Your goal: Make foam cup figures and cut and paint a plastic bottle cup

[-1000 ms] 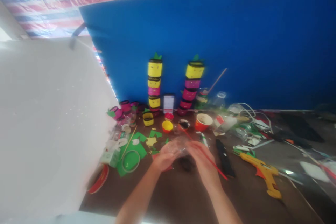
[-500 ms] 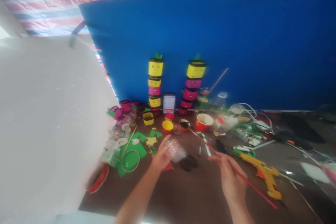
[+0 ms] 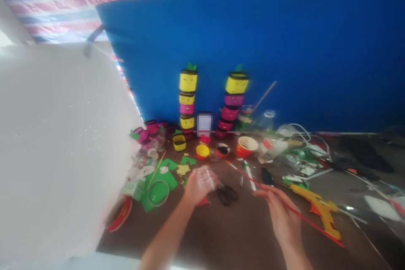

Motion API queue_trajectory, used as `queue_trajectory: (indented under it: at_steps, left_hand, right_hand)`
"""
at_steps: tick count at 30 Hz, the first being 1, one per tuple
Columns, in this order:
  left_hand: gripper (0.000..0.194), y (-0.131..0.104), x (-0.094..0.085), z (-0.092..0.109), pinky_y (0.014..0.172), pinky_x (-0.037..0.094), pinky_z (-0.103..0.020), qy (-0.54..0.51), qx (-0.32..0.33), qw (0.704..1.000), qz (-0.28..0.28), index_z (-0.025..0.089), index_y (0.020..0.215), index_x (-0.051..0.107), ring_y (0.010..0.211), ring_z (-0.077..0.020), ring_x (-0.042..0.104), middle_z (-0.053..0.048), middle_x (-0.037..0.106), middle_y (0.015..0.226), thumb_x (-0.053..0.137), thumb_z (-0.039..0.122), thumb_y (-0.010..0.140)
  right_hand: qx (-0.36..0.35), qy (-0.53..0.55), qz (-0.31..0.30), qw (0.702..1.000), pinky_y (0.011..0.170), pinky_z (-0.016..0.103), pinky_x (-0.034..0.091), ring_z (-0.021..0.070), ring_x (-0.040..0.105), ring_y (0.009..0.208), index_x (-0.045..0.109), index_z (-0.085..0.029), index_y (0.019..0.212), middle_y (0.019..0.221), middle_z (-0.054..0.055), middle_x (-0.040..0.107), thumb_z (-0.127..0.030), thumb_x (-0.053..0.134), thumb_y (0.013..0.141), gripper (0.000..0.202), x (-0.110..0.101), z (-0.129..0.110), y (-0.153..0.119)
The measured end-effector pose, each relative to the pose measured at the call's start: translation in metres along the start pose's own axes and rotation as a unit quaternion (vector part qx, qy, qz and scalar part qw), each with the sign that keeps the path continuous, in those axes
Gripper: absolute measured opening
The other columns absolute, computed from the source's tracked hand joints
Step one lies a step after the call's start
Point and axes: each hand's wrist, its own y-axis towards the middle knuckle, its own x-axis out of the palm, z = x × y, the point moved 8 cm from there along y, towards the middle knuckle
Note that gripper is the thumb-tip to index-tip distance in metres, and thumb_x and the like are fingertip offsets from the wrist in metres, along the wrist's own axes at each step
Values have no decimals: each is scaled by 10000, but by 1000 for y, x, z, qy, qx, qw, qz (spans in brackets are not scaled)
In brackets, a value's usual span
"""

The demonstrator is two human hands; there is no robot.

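My left hand [image 3: 195,186] is closed around a clear plastic piece [image 3: 205,178], which looks like a cut bottle bottom, over the middle of the table. Between the fingers of my right hand [image 3: 280,206] is a long red paintbrush [image 3: 305,219], its tip pointing up and left, apart from the plastic piece. Black-handled scissors [image 3: 226,195] lie between my hands, beside a scrap of red [image 3: 203,201] partly under my left hand. Beyond the brush tip stand a small cup of dark paint [image 3: 223,150] and a yellow-lined cup [image 3: 202,152].
Two stacks of yellow and pink pots [image 3: 187,101] stand against the blue board [image 3: 284,42]. A yellow glue gun [image 3: 319,206] lies right of my right hand. Green sheets [image 3: 169,179] and a tape roll [image 3: 158,193] are at left. A red paper cup [image 3: 246,147] stands behind.
The paintbrush has drawn back from the dark paint cup, down and right. My left hand has turned the plastic piece, which now sits slightly further left.
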Motion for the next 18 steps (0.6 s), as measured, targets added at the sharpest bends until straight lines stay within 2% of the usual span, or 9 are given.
queue_trajectory:
  at_steps: [3,8,13,16,18]
  left_hand:
    - [476,1,0,-3,992,324,-448,-19,-16,1000,9,150,1077,604,950,-240,606,-103,663,964,530,507,771]
    - [508,1,-2,-5,960,347,-442,-24,-25,999,21,121,1093,585,933,-238,606,-125,660,969,539,516,776]
    - [370,1,-12,-4,995,320,-408,3,2,1000,21,126,1035,604,982,-222,595,-119,653,1020,606,368,755]
    - [322,0,-15,-1,1026,289,-415,17,17,999,27,116,991,618,1026,-232,579,-121,651,1025,607,327,748]
    - [347,0,-14,2,1029,282,-425,25,17,999,29,115,1027,610,1046,-243,566,-125,642,1045,589,330,755]
  right_hand:
    - [18,27,-23,999,709,408,507,239,651,686,672,-191,841,693,44,700,-420,617,724,262,5,4,3]
    - [17,43,-14,999,715,402,497,225,639,676,658,-181,834,687,43,682,-416,613,738,258,8,6,9]
    - [23,41,18,999,698,382,493,219,642,671,639,-192,798,631,22,662,-401,627,734,218,7,4,14]
    - [36,68,15,997,680,387,494,212,640,629,642,-191,839,608,15,661,-394,623,734,229,11,2,17]
    - [47,93,2,995,697,390,497,212,649,648,648,-191,874,640,24,679,-380,624,731,239,15,1,20]
